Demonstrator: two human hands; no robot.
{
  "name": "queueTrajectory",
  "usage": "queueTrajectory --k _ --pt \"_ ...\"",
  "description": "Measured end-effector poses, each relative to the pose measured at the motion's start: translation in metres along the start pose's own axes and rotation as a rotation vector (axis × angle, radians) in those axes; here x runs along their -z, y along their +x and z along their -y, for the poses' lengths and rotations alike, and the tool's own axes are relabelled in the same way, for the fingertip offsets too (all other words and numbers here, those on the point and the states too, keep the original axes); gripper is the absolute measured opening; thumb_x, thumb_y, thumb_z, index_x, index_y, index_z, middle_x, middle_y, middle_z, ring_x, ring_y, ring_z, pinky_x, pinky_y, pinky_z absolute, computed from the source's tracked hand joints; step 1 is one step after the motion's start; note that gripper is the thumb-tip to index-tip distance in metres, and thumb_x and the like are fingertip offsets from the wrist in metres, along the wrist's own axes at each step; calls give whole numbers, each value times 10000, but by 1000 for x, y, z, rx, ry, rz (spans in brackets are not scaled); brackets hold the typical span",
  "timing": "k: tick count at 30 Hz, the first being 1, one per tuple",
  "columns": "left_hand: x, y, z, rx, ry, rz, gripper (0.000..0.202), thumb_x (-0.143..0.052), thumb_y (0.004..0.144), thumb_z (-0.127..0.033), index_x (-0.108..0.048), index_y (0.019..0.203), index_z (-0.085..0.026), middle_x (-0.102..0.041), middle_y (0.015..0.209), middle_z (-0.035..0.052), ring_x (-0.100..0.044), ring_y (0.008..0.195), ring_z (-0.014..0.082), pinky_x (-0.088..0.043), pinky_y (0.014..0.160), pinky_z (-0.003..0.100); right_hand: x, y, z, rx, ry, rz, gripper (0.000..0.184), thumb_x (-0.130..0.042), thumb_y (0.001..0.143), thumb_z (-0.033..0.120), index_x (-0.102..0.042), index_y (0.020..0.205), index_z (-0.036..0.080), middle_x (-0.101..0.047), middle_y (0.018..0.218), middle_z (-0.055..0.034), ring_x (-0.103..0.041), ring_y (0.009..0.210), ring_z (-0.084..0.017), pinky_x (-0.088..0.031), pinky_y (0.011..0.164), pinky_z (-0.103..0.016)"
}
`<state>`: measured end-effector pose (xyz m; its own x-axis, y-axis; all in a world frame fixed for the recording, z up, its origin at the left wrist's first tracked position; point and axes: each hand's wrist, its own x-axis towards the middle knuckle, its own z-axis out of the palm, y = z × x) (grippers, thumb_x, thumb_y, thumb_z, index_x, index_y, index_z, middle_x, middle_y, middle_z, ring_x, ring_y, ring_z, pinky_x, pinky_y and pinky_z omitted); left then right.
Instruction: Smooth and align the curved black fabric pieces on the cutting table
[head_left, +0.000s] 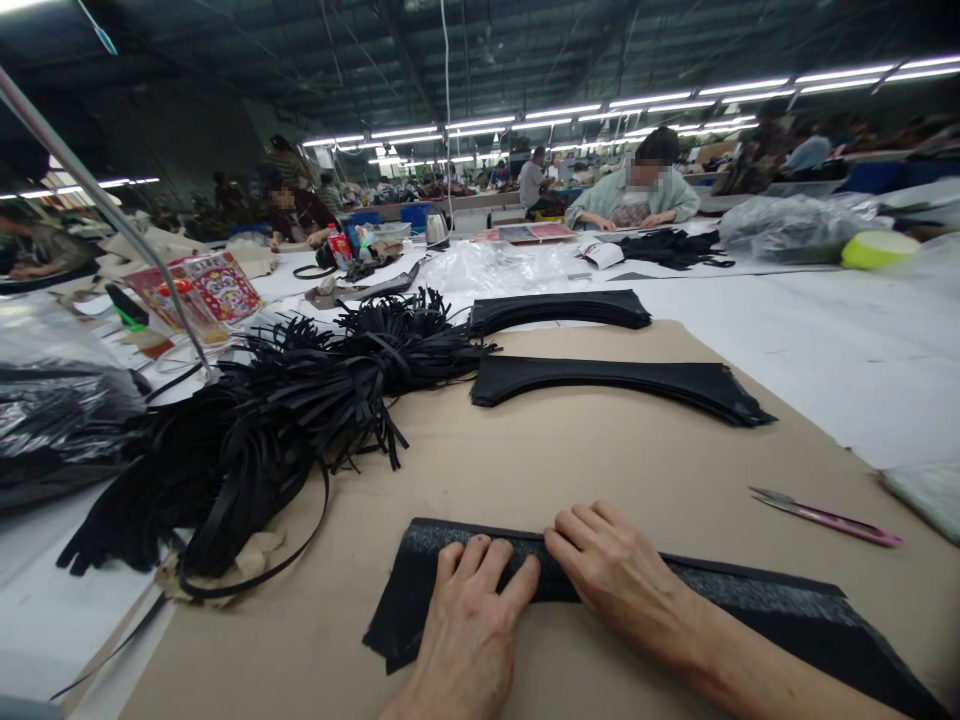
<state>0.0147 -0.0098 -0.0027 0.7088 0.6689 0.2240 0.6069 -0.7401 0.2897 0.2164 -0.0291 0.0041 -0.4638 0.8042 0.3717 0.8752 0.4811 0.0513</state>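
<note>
A long curved black fabric piece (757, 610) lies across the brown board (570, 450) close to me. My left hand (469, 620) rests flat on its left part, fingers stretched out. Beside it, my right hand (615, 580) presses flat on the same piece, fingers together and extended. Neither hand holds anything. Farther out on the board lie two stacks of similar curved black pieces (622, 385), the other stack (559, 310) behind it.
A big heap of black strips (285, 420) spreads at the left. Pink-handled snips (825, 517) lie at the right. Plastic bags (60, 420) sit at far left. Another person (637, 195) works at the table's far side, others behind.
</note>
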Motion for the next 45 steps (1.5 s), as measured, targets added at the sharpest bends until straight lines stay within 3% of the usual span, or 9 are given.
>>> queueTrajectory --k 5,19,33,40,45 --pt "1 1 1 2 1 48 465 -457 882 -93 -498 1294 -305 -592 1160 38 -487 1069 239 -294 893 391 1 0 2 -19 10 -30 210 -517 820 -18 -542 758 180 -534 772 -28 -433 702 -195 -287 687 -328" --pt "-1 -1 1 -5 22 -48 335 -506 937 -258 -538 1263 -330 -624 1103 5 -513 1012 200 -306 866 354 -2 1 3 7 -2 -85 216 -615 752 -18 -532 741 181 -524 757 -17 -413 690 -200 -277 672 -331" --pt "-5 -1 2 -21 79 -110 318 -490 936 -221 -571 1221 -335 -636 1104 -9 -514 1015 182 -317 868 342 -2 -2 -4 -71 102 11 185 -548 795 0 -567 819 182 -535 797 -21 -426 745 -210 -283 722 -339" --pt "-4 -3 1 -26 41 -112 321 -501 933 -244 -566 1236 -328 -634 1119 -1 -515 1012 197 -304 874 350 -5 -3 -6 -37 91 -69 193 -498 866 26 -531 746 174 -513 747 -25 -401 705 -203 -282 698 -338" --pt "-4 -1 2 -25 44 -117 308 -491 942 -255 -575 1231 -325 -643 1095 5 -523 994 198 -307 852 351 -5 -2 -4 -15 74 -90 187 -535 827 5 -537 742 172 -519 746 -22 -398 701 -201 -281 684 -337"
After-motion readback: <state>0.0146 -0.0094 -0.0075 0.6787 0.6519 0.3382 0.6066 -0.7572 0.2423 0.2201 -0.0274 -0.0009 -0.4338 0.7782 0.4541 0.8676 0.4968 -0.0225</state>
